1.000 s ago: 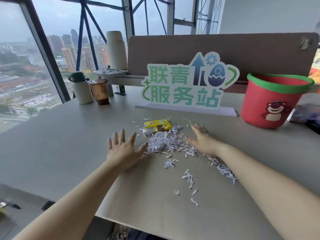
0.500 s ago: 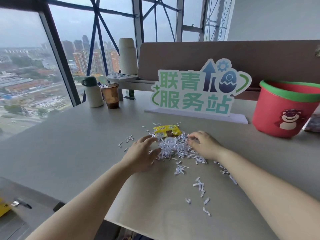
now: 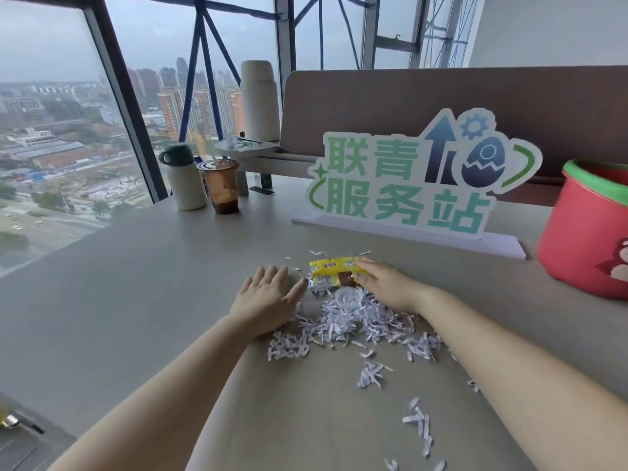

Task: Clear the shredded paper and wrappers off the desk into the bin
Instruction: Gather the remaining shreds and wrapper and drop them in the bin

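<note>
White shredded paper (image 3: 343, 322) lies heaped on the grey desk (image 3: 136, 300), with loose strips trailing toward the near edge. A yellow snack wrapper (image 3: 331, 271) lies at the heap's far side, and a clear crumpled wrapper (image 3: 348, 297) sits on the heap. My left hand (image 3: 268, 299) lies flat on the desk at the heap's left edge, fingers spread. My right hand (image 3: 387, 283) rests flat at the heap's right, its fingertips on the yellow wrapper. The red bin (image 3: 584, 232) with a green rim stands at the far right.
A green and white sign (image 3: 418, 178) stands on its base behind the heap. A white flask (image 3: 185, 178) and a plastic cup of brown drink (image 3: 221, 186) stand at the back left by the window. A brown partition (image 3: 373, 100) runs along the back.
Both hands pulled inward, gathering shreds, then opened flat and slid farther along the heap's sides. The right fingertips now touch the yellow wrapper. The heap is tighter and the camera is nearer.
</note>
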Motion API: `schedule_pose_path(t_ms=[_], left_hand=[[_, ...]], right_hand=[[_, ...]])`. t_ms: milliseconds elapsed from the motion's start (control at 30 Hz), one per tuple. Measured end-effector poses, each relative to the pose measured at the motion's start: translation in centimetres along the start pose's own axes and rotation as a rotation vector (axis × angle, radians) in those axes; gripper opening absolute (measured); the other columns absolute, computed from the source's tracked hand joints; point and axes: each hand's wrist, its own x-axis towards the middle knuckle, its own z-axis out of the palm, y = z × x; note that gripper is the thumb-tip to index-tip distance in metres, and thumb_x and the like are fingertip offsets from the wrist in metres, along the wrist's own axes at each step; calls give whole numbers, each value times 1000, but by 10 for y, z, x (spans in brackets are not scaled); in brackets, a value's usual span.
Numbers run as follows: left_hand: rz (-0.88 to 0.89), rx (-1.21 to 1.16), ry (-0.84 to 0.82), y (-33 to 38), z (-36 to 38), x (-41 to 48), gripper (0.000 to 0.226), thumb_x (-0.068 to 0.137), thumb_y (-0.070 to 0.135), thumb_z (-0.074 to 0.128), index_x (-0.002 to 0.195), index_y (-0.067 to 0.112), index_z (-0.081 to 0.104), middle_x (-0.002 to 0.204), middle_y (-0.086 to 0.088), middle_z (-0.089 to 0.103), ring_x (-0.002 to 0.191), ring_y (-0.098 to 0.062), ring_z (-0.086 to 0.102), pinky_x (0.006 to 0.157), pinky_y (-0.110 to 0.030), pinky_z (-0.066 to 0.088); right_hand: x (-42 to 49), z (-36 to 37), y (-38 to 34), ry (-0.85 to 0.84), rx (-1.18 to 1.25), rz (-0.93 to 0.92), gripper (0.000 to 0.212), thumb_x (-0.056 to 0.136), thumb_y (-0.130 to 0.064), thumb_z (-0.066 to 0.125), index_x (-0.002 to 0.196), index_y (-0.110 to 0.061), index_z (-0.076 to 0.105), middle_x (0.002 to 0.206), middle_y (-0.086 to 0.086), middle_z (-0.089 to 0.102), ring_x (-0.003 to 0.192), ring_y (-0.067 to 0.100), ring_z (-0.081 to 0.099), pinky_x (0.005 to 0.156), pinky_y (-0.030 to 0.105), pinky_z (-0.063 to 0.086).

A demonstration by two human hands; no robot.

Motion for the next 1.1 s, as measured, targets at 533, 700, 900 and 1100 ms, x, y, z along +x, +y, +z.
schedule_pose_path(t_ms=[533,700,900,1100], left_hand=[[305,-66,116,36,7,-11,35,95,32,41,127,19,49,138,-3,49,126,-25,46,101,-34,38],[221,-116,37,38,12,-44,54,94,46,32,144,27,22,158,1,12,143,-24,21,117,-37,20],[102,3,16,22,14,-85,69,87,65,25,146,32,9,159,-2,2,147,-22,3,119,-40,4],[168,22,-10,29,14,-108,76,83,70,25,146,30,8,159,-1,6,147,-19,4,119,-39,4]], right_hand=[[-63,-13,14,-66,90,73,53,96,-44,32,145,-25,23,156,0,19,145,19,14,118,36,11],[-96,-5,4,-101,66,23,46,97,-39,34,142,-30,29,156,-5,21,146,16,6,118,35,4],[-149,-6,16,-15,-11,45,78,71,-78,35,141,-47,14,157,-12,11,146,15,3,120,45,1],[-191,5,33,42,-148,171,104,53,-91,30,142,-47,-2,158,-10,-3,146,13,-6,118,42,-4]])
